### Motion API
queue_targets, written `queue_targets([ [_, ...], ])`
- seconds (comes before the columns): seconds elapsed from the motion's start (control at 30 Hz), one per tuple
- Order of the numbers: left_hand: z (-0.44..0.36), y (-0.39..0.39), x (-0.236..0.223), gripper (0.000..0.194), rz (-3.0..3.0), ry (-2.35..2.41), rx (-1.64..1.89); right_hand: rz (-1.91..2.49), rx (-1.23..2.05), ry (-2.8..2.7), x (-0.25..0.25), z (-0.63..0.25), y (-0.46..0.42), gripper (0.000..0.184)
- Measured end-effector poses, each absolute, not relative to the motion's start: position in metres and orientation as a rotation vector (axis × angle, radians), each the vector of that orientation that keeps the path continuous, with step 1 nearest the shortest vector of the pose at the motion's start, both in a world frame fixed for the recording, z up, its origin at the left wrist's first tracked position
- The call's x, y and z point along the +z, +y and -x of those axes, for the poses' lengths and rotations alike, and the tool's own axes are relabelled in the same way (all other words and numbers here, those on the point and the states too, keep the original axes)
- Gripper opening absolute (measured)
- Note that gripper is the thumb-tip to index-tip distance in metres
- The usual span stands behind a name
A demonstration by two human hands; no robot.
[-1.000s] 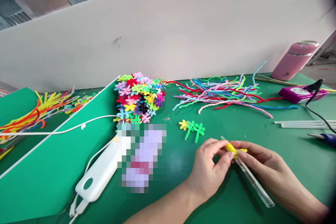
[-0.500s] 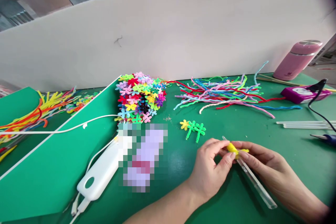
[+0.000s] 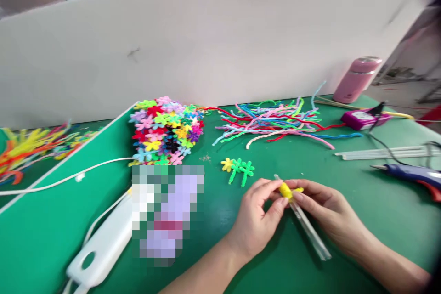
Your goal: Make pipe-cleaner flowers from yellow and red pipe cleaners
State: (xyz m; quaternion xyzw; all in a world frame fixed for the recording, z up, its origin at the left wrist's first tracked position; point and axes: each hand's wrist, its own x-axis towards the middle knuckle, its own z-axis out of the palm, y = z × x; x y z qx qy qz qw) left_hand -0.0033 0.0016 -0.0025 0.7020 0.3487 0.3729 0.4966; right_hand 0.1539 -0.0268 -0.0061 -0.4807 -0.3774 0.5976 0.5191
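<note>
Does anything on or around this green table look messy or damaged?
Only small things: tiny scraps lie loose beside the colourful flower pile, like stray litter, and a dark mark spoils the otherwise pale wall.

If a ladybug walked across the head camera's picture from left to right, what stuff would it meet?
Yellow and orange fuzzy strips → big heap of colorful flowers → little yellow flower → two green flowers → clear tube with a yellow fuzzy piece → pink bottle → blue glue gun
</note>
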Motion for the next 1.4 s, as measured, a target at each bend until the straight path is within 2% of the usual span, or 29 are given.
queue_targets([
  [0.2,0.0018,0.0041,-0.0081,0.029,-1.739,0.915,0.895,1.038,1.357,-1.034,-0.0085,-0.1556,-0.0229,0.026],
  [0.6,0.0047,0.0045,-0.0013,0.024,-2.252,0.909,1.148,0.889,1.267,-1.139,-0.0094,-0.1587,-0.0251,0.019],
  [1.0,0.0053,0.0079,-0.0007,0.021,-2.404,0.806,1.24,0.84,1.375,-1.001,-0.0089,-0.1536,-0.0263,0.014],
  [1.27,0.0047,0.0085,0.0008,0.024,-2.276,0.866,1.145,0.815,1.43,-0.917,-0.0097,-0.1524,-0.0226,0.016],
  [1.4,0.0019,0.0055,-0.0002,0.023,-1.962,0.946,1.041,0.853,1.332,-0.956,-0.0108,-0.1521,-0.0232,0.01],
])
